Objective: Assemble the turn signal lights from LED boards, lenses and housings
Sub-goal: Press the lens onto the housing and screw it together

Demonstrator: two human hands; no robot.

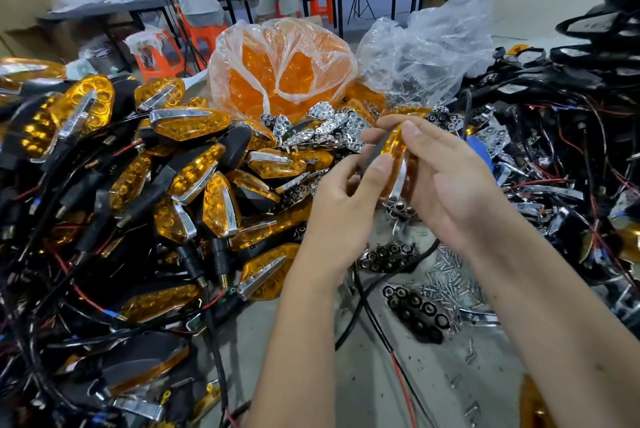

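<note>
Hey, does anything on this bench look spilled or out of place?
Small silver screws lie scattered loose over the table below the right hand, not in any container. The finished lights sit in a tangled heap on the left.

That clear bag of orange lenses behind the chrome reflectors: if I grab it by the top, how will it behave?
The bag of orange lenses is thin crinkled film, so it will probably sag and stretch. Its mouth gapes open, so loose lenses may spill if tipped. It bulges full, so likely heavier than it looks.

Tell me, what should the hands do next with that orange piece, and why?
Probably press the orange lens together with the dark part behind it. Both the left hand and the right hand pinch it between their fingertips, held up above the table, so seating the pieces looks like the next step.
</note>
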